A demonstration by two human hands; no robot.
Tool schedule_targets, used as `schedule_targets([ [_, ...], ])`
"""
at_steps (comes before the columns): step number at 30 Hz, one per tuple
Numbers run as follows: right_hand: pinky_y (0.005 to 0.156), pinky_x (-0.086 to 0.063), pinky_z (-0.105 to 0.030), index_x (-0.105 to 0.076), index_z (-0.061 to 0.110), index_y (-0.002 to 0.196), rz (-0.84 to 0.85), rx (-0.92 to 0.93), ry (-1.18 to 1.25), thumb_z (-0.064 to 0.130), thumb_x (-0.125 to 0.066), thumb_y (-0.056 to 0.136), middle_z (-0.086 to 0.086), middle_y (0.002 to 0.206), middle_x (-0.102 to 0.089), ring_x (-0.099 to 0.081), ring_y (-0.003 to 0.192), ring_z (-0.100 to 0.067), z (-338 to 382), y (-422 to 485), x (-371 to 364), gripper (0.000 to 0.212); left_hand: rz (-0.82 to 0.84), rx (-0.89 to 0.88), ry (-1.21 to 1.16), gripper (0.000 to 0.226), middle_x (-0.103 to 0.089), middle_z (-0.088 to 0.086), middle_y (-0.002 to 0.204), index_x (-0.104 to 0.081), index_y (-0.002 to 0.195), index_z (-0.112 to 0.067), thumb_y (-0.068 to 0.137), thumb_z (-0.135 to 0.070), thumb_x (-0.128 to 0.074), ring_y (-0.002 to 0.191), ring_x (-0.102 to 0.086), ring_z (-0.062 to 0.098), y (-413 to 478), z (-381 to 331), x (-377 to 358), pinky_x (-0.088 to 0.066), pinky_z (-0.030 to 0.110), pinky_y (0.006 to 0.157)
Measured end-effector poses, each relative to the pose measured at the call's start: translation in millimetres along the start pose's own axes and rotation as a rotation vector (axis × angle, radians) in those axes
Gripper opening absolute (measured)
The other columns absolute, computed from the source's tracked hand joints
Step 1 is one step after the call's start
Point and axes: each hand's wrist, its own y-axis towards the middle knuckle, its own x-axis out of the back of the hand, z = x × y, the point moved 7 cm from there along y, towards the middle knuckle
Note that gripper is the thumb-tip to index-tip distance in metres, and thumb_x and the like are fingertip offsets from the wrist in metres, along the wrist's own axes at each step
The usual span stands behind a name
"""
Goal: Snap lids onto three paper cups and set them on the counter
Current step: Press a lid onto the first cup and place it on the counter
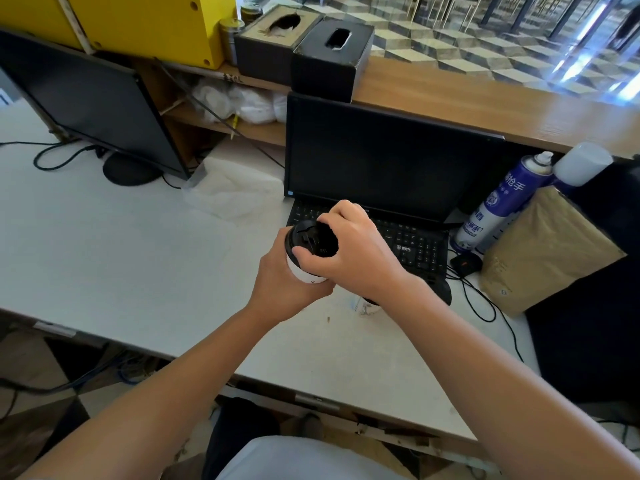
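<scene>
Both forearms reach forward and converge. The left hand [282, 284] wraps the cup [299, 271] within its fingers. The right hand [356, 251] curls its fingers over the lid [306, 237].

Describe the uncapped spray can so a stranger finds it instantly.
Find the open laptop on the desk. Right of it, two spray cans rest by a brown paper package. The blue can shows a bare nozzle; its neighbour wears a white cap.
</scene>
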Motion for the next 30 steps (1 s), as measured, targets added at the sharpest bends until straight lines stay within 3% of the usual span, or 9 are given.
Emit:
schedule_targets([
  [4,0.087,-0.045,-0.022,-0.071,0.008,0.11,0.077,0.109,0.009,0.063,-0.056,0.079,-0.002,0.106,-0.055,-0.048,0.102,-0.016,3,2,5,0.066,0.11,0.011,-0.052,0.072,-0.064,-0.024,0.109,-0.049,0.118,-0.05,0.06,-0.037,-0.09,0.105,-0.066,0.006,2,1,0,-0.059,0.022,0.081],
  [10,0.091,-0.045,-0.019,-0.068,0.006,0.121,0.129,0.22,0.02,0.054,-0.057,0.084,-0.003,0.112,-0.057,-0.049,0.106,-0.014,1,-1,2,0.062,0.272,0.049,-0.115,0.069,-0.069,-0.01,0.108,-0.055,0.12,-0.036,0.059,-0.03,-0.086,0.104,-0.068,0.015,2,5,-6,-0.058,0.027,0.082],
  [12,0.095,-0.047,-0.025,-0.068,0.011,0.124,0.18,0.151,0.047,0.052,-0.059,0.088,0.001,0.115,-0.056,-0.05,0.108,-0.013,-10,2,-4,0.054,0.259,0.115,-0.046,0.071,-0.069,-0.013,0.105,-0.053,0.12,-0.038,0.057,-0.037,-0.086,0.099,-0.068,0.011,1,11,-11,-0.059,0.03,0.082],
  [15,0.095,-0.051,-0.037,-0.065,0.021,0.127,0.223,-0.065,0.048,0.056,-0.052,0.094,0.004,0.114,-0.053,-0.051,0.109,-0.018,-24,5,-16,0.05,0.139,0.18,0.169,0.076,-0.062,-0.023,0.099,-0.043,0.118,-0.044,0.055,-0.051,-0.084,0.09,-0.064,0.002,2,17,-13,-0.048,0.014,0.068],
  [17,0.091,-0.053,-0.043,-0.062,0.022,0.128,0.258,-0.2,-0.006,0.057,-0.046,0.097,0.0,0.111,-0.053,-0.052,0.106,-0.026,-28,6,-27,0.049,0.046,0.2,0.247,0.078,-0.059,-0.024,0.099,-0.037,0.119,-0.044,0.056,-0.054,-0.083,0.088,-0.063,0.003,3,18,-11,-0.045,0.012,0.067],
  [21,0.077,-0.046,-0.036,-0.062,0.015,0.099,0.139,-0.324,-0.01,0.057,-0.043,0.1,-0.003,0.098,-0.051,-0.051,0.097,-0.026,-26,12,-32,0.047,-0.089,0.117,0.493,0.084,-0.062,-0.01,0.116,-0.033,0.126,-0.036,0.063,-0.06,-0.083,0.098,-0.063,0.011,1,9,-10,-0.048,0.022,0.07],
  [26,0.071,-0.038,-0.031,-0.057,0.015,0.081,-0.012,-0.253,-0.074,0.052,-0.047,0.1,0.0,0.087,-0.048,-0.05,0.086,-0.021,-16,12,-23,0.043,-0.069,0.107,0.396,0.089,-0.065,-0.006,0.117,-0.035,0.13,-0.031,0.062,-0.06,-0.085,0.1,-0.066,0.016,3,5,-10,-0.06,0.036,0.082],
  [30,0.067,-0.038,-0.03,-0.052,0.011,0.072,-0.076,-0.175,-0.123,0.046,-0.051,0.1,-0.002,0.082,-0.046,-0.049,0.078,-0.02,-12,13,-15,0.045,-0.042,0.093,0.343,0.086,-0.063,-0.009,0.109,-0.035,0.125,-0.034,0.06,-0.057,-0.088,0.093,-0.066,0.016,5,1,-11,-0.061,0.032,0.079],
])
